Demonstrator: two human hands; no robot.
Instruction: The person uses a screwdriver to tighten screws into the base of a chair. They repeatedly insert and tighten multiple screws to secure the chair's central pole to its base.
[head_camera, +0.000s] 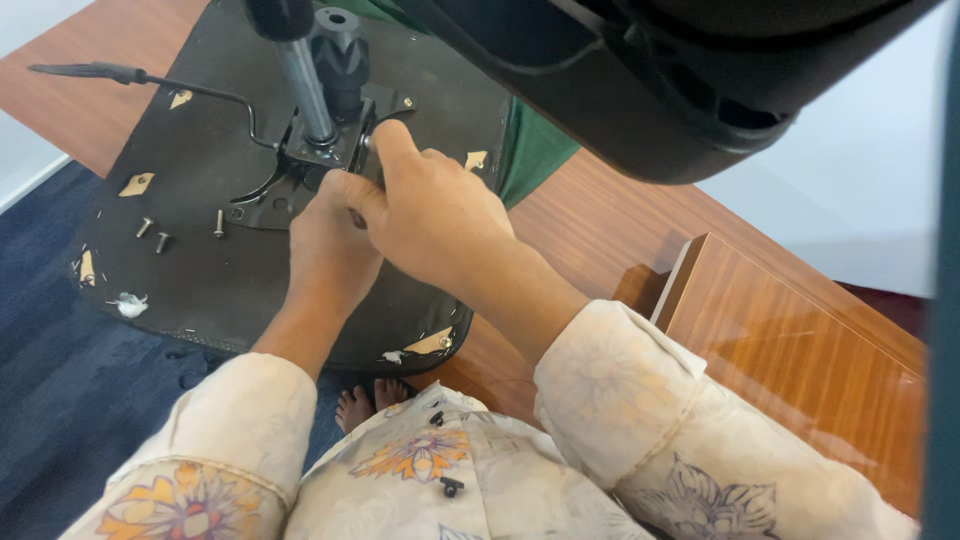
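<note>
Both hands grip the metal tilt mechanism (320, 160) on the upturned chair seat (200, 250) lying on the wooden desk (620, 240): right hand (430, 215) closed around its edge, left hand (330, 240) curled beneath. It looks rigid and heavy; its plate edges seem the surest hold.
</note>
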